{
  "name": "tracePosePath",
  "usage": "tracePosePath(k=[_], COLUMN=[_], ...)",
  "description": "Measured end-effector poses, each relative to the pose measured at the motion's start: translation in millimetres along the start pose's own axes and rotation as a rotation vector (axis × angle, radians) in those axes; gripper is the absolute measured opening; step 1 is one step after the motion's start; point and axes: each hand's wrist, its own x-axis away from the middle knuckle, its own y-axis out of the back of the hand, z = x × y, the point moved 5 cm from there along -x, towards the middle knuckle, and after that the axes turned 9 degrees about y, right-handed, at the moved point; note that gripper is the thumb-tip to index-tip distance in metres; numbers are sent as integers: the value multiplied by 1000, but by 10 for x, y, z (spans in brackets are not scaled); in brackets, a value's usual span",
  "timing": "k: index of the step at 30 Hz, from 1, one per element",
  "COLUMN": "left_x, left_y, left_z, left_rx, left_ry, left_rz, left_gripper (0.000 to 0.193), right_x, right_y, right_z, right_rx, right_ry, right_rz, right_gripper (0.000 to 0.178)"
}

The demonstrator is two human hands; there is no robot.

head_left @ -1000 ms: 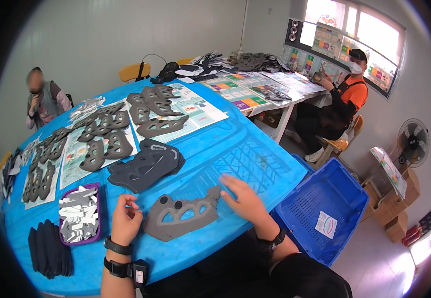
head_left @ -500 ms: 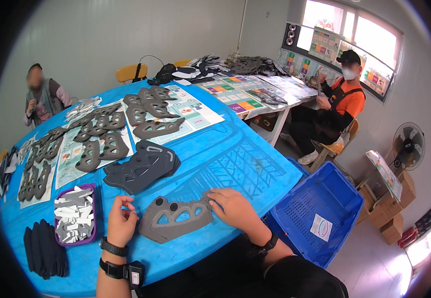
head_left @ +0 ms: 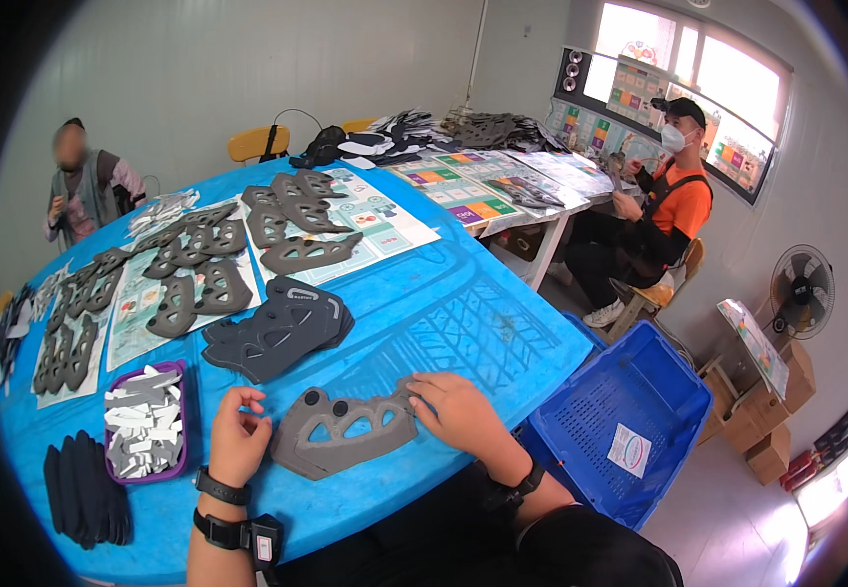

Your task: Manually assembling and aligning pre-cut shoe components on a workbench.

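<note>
A grey, curved foam pad [head_left: 351, 445] lies flat on the blue-covered table in front of me. Triangular cut-outs run along it, and two black round dots [head_left: 340, 406] sit near its upper left edge. My right hand [head_left: 463, 411] has its fingers closed over the pad's narrow right end. Just off the left end hovers my left hand [head_left: 238, 435], its fingers loosely curled and apart, with nothing visible in them. Behind the pad is a stack of dark foam pads [head_left: 277, 333].
To the left stand a purple basket [head_left: 185, 421] of white and grey strips and a dark bundle of strips [head_left: 87, 489]. Finished-looking grey pads [head_left: 312, 252] lie on printed sheets. A blue crate [head_left: 595, 411] is at my right. Two people sit beyond: one in orange [head_left: 683, 205], one at far left [head_left: 91, 181].
My hands and the foam pad hold nearly the same place. The person in orange has turned their head aside and moved their hands slightly. The view shifts a little.
</note>
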Motion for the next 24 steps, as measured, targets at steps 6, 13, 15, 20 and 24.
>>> tracePosePath(k=[6,13,15,20,24], left_x=[-25,-8,1,-29,1], left_y=[-16,36,58,-41,-52], left_z=[36,76,108,61,5], left_rx=[11,55,-1,-17,-58], left_ry=[-11,-34,-49,-21,-43], left_rz=[-3,7,-3,28,14], left_gripper=[33,32,30,30,31], right_x=[9,-21,-40,-8,-21], right_y=[8,-42,-20,-1,75], right_z=[-6,3,55,12,59], right_rx=[16,-65,-56,15,-20], right_ry=[0,-20,-20,-69,-29], right_rz=[12,11,23,86,30], right_gripper=[22,21,21,21,19])
